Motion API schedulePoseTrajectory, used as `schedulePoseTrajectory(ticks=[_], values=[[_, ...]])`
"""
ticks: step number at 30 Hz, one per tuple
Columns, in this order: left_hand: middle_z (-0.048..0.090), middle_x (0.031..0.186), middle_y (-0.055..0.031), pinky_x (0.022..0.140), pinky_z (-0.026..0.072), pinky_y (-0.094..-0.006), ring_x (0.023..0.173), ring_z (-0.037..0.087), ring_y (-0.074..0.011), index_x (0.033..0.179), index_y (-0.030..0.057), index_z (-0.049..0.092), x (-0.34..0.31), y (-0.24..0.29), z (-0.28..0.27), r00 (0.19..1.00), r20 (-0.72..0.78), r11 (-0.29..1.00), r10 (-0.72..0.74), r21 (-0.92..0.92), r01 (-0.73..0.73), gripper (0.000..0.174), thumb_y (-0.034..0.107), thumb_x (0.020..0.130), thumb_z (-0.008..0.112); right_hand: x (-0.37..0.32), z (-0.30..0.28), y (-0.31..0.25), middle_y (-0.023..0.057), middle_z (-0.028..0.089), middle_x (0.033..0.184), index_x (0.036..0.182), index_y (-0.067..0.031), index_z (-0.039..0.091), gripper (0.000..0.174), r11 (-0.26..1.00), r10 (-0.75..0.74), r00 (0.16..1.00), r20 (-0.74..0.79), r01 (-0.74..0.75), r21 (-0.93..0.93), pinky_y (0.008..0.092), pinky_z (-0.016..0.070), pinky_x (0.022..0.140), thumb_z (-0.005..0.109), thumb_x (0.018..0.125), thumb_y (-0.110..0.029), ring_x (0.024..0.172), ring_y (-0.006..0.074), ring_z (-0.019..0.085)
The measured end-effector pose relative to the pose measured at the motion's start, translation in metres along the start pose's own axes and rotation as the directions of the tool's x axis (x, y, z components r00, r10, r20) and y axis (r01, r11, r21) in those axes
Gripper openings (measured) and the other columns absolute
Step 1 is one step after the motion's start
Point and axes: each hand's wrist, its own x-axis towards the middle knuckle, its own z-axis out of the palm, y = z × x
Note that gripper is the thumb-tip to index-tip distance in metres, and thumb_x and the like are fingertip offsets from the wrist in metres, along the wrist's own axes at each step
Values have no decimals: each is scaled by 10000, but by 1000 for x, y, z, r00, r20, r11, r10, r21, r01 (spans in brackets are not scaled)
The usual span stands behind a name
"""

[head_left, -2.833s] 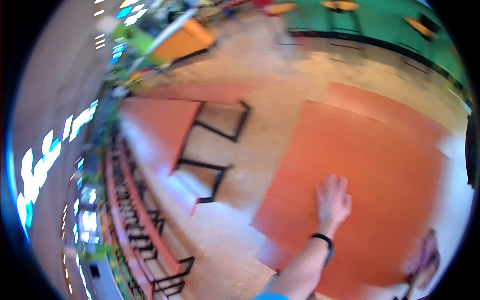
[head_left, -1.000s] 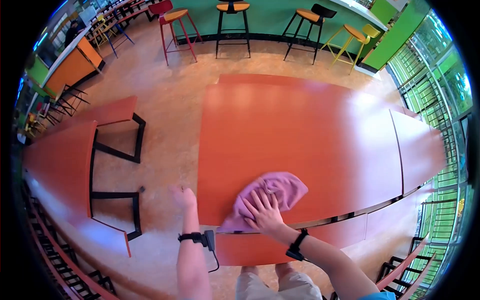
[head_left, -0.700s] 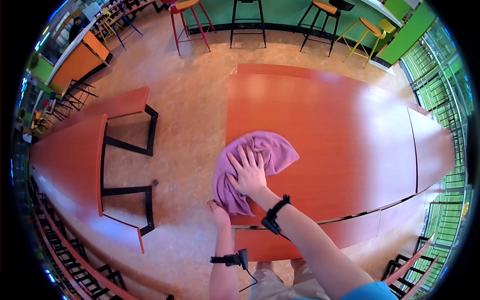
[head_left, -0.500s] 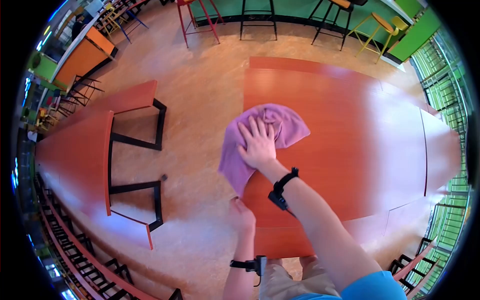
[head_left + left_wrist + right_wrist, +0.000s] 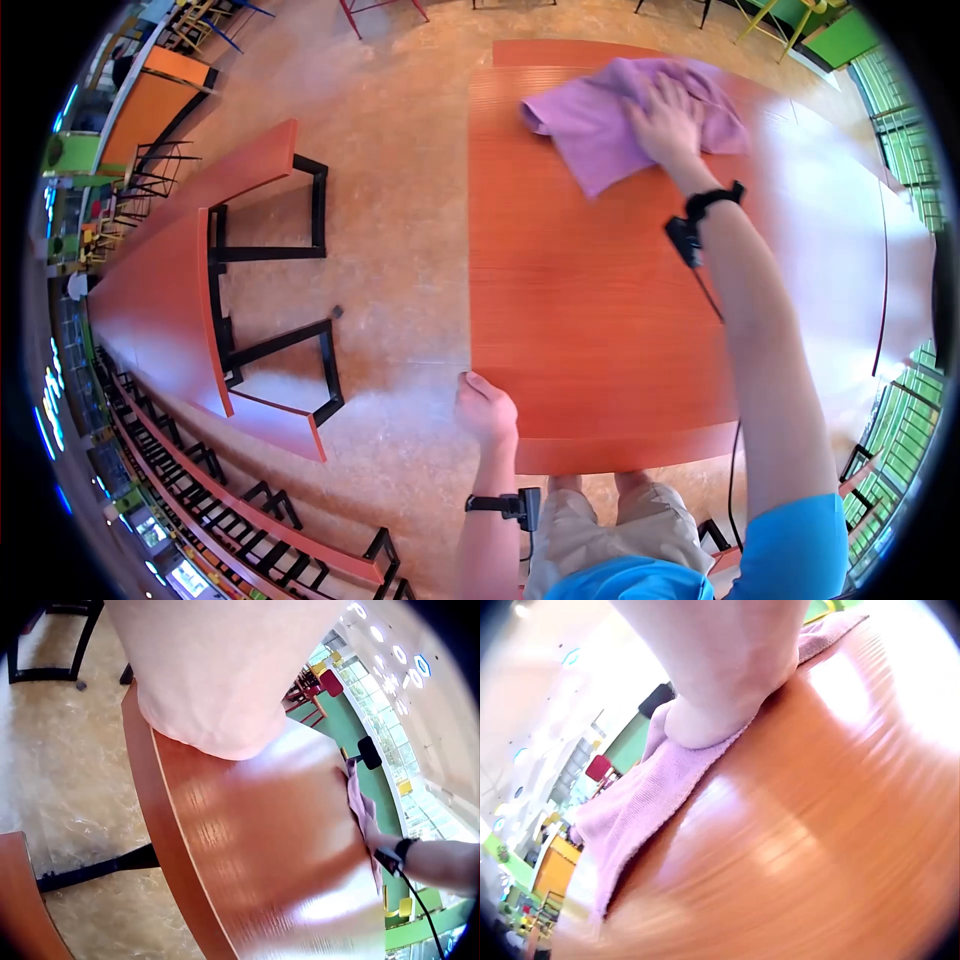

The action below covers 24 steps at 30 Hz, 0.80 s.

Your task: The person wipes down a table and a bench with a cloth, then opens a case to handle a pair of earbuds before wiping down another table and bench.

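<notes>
Spread over the far part of the orange-red table (image 5: 600, 290) is a purple cloth (image 5: 590, 130). My right hand (image 5: 668, 125) lies on it with straight fingers, arm stretched out. The right wrist view shows the heel of that hand on the cloth (image 5: 645, 799), whose hem lies along the shiny wood. My left hand (image 5: 487, 410) hangs at the table's left edge near the front corner, fingers loosely curled and holding nothing. In the left wrist view the left hand (image 5: 214, 697) overlaps the table's edge, its fingers hidden.
A red bench (image 5: 640, 450) runs along the near side of the table. To the left stands another table (image 5: 160, 300) with black legs, across a strip of tan floor (image 5: 400, 230). A thin black cable (image 5: 735, 480) hangs by my right arm.
The right hand has swept the cloth from the near edge up the left side, then across the far end to the right. The left hand has shifted from beside the table to its front-left corner.
</notes>
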Motion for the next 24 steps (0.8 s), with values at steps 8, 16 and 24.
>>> schedulePoseTrajectory(ticks=[8, 16, 24], values=[[714, 921, -321, 746, 514, -621, 866, 668, -546, 982, -48, 709, 4, -18, 13, 992, -96, 996, 81, 50, -77, 555, 352, 1104, 344, -194, -44, 398, 93, 357, 1701, 1642, -182, 377, 770, 800, 548, 836, 29, -514, -309, 609, 160, 1256, 405, 1039, -660, 1590, 329, 258], [690, 965, -385, 810, 502, -650, 922, 645, -587, 931, -139, 707, 4, -17, 12, 986, -146, 967, 86, 250, -47, 687, 411, 1099, 330, -555, -111, 606, 196, 407, 1658, 1656, -164, 342, 691, 600, 681, 729, -75, -613, -513, 520, 337, 1214, 484, 1078, -514, 1530, 370, 371], [718, 1076, -331, 870, 538, -624, 977, 677, -543, 1059, -91, 712, 14, -22, 18, 948, -137, 902, 288, 370, -221, 588, 332, 1095, 306, -600, -81, 324, 119, 688, 780, 1031, -39, 708, 369, 178, 899, 315, 304, -898, 402, 451, 549, 639, 567, 1051, -379, 734, 267, 670]])
